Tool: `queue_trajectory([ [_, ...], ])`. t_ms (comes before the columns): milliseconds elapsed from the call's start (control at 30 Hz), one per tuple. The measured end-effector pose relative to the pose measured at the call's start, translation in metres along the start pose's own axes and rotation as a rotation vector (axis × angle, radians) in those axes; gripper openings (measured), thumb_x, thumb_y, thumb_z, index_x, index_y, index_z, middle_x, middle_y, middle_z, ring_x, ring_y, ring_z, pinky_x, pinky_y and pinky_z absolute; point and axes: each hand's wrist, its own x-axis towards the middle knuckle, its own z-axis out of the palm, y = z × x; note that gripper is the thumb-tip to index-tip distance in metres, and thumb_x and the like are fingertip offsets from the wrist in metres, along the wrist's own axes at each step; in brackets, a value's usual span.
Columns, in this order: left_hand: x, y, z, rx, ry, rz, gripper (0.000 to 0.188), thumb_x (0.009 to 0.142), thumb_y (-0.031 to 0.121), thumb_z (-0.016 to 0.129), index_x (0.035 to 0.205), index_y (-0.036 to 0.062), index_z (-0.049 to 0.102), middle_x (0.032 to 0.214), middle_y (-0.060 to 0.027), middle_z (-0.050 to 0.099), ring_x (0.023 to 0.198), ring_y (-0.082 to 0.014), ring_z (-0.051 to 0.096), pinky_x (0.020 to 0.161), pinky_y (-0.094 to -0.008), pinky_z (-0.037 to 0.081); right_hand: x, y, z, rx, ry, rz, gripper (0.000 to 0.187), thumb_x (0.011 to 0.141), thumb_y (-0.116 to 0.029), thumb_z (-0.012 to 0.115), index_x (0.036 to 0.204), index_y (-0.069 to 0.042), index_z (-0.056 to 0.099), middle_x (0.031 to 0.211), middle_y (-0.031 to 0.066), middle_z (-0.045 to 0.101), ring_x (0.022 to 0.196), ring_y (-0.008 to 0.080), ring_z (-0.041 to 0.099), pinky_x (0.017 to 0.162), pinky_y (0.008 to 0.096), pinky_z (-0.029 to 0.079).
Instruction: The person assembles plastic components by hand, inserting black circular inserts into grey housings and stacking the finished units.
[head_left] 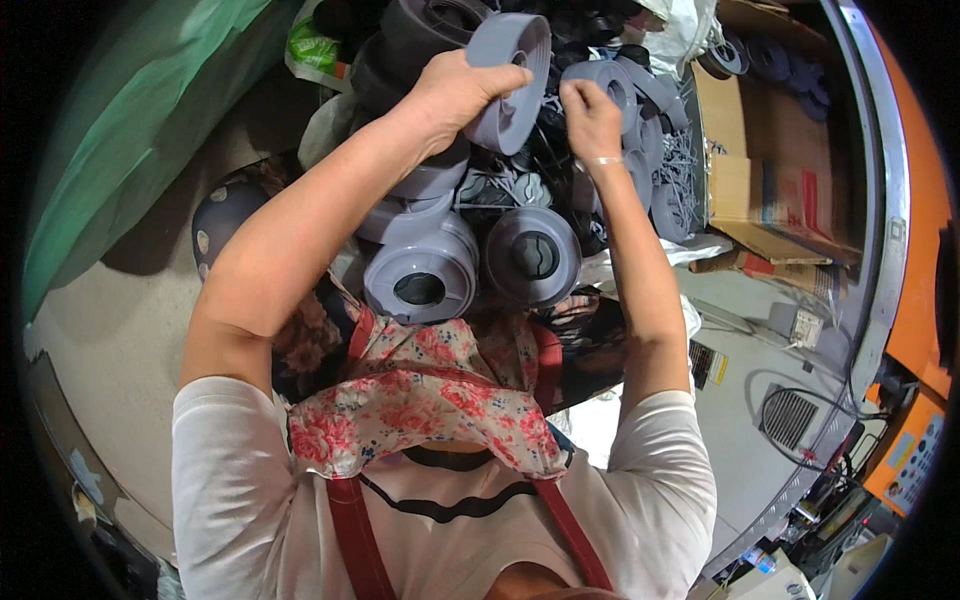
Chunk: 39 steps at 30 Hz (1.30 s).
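Observation:
My left hand (pixel 450 95) grips a grey plastic ring-shaped part (pixel 495 45) by its near side, the thumb reaching over into its opening. The ring stands tilted on edge above the heap. Just to its right, my right hand (pixel 594 118) is closed, thumb against curled fingers. Whether something small sits in that pinch cannot be made out. Beneath the hands are more grey round parts; two nearest my lap, a left one (pixel 445 262) and a right one (pixel 503 270), have black centres. Grey rings (pixel 606 76) lie beside my right hand.
Thin light-grey pieces (pixel 680 160) are heaped right of the rings. An open cardboard box (pixel 733 190) stands further right, near a pale machine panel (pixel 730 420) with a cable. Green sheeting (pixel 130 130) hangs at the left. A flowered apron (pixel 420 410) covers my lap.

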Motion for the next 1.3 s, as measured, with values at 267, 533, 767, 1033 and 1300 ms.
queue_trajectory([
  [267, -0.008, 0.004, -0.001, 0.278, 0.005, 0.104, 0.042, 0.075, 0.032, 0.072, 0.1, 0.0009, 0.059, 0.085, -0.0013, 0.06, 0.079, -0.008, 0.054, 0.072, -0.0224, 0.044, -0.011, 0.075, 0.038, -1.065, -0.546, -0.078, 0.022, 0.08, -0.018, 0.049, 0.094, -0.009, 0.064, 0.107, 0.0103, 0.056, 0.11, 0.028, 0.045, 0.1, 0.0493, 0.026],
  [533, -0.019, 0.0, 0.003, -0.17, -0.127, -0.092, 0.028, 0.083, 0.027, 0.062, 0.095, 0.0014, 0.058, 0.085, -0.0029, 0.06, 0.077, -0.0104, 0.057, 0.069, -0.0246, 0.048, -0.039, -0.057, -0.031, -0.015, 0.016, -0.388, 0.014, 0.071, -0.004, 0.068, 0.08, -0.002, 0.058, 0.113, 0.0196, 0.054, 0.12, 0.0346, 0.044, 0.094, 0.0382, 0.038],
  [767, -0.034, -0.004, 0.0, -0.244, -0.342, -0.089, 0.031, 0.085, 0.022, 0.06, 0.108, 0.0022, 0.056, 0.097, -0.0039, 0.06, 0.086, -0.0108, 0.058, 0.074, -0.0266, 0.05, -0.046, -0.112, -0.053, -0.157, -0.231, -0.052, 0.067, 0.06, -0.02, 0.077, 0.115, 0.0, 0.045, 0.109, 0.0213, 0.049, 0.102, 0.0355, 0.048, 0.09, 0.0376, 0.041],
  [1033, -0.043, -0.008, -0.007, -0.25, -0.494, -0.195, 0.039, 0.086, 0.025, 0.057, 0.114, -0.0013, 0.05, 0.104, -0.0067, 0.058, 0.093, -0.0133, 0.059, 0.081, -0.0291, 0.051, -0.055, -0.113, -0.068, -0.357, -0.414, -0.588, 0.077, 0.051, -0.01, 0.078, 0.119, -0.002, 0.042, 0.111, 0.0186, 0.044, 0.105, 0.0374, 0.043, 0.089, 0.0398, 0.041],
  [1300, -0.057, -0.004, -0.001, 0.307, -0.407, 0.219, 0.053, 0.079, 0.024, 0.065, 0.119, -0.0044, 0.045, 0.1, -0.0087, 0.058, 0.089, -0.0134, 0.054, 0.076, -0.0261, 0.044, -0.049, -0.089, -0.057, 0.746, -0.559, 0.865, 0.06, 0.083, -0.05, 0.054, 0.095, 0.009, 0.057, 0.075, 0.0155, 0.062, 0.049, 0.0172, 0.058, 0.048, 0.028, 0.05],
])
